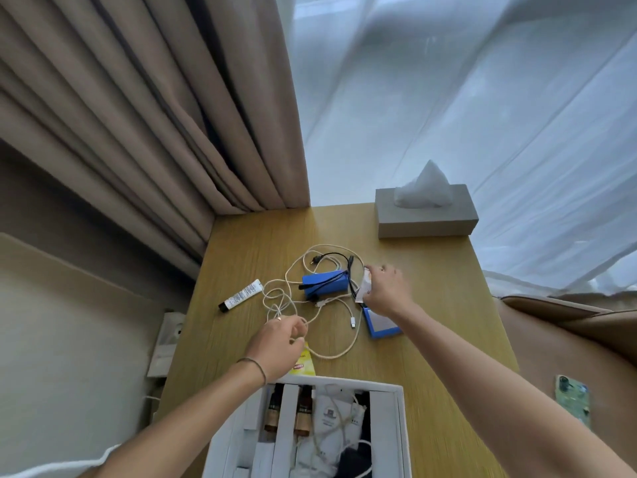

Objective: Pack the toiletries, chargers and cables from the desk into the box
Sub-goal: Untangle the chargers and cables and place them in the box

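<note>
We are pinching the white cable (320, 326) with our left hand (279, 343) and gripping a sachet (365, 284) with our right hand (386, 291); the box (400, 426) is sitting nearer on the counter (448, 339), closer to the left.

I see soft daylight coming through the sheer curtain (482, 98) ahead, bright but not blown out. It spreads evenly over the table (431, 305), leaving only faint shadows. The wide lens bends the drapes (138, 115) and my forearms toward the edges. Fine detail looks slightly soft throughout, softest at the corners.
</note>
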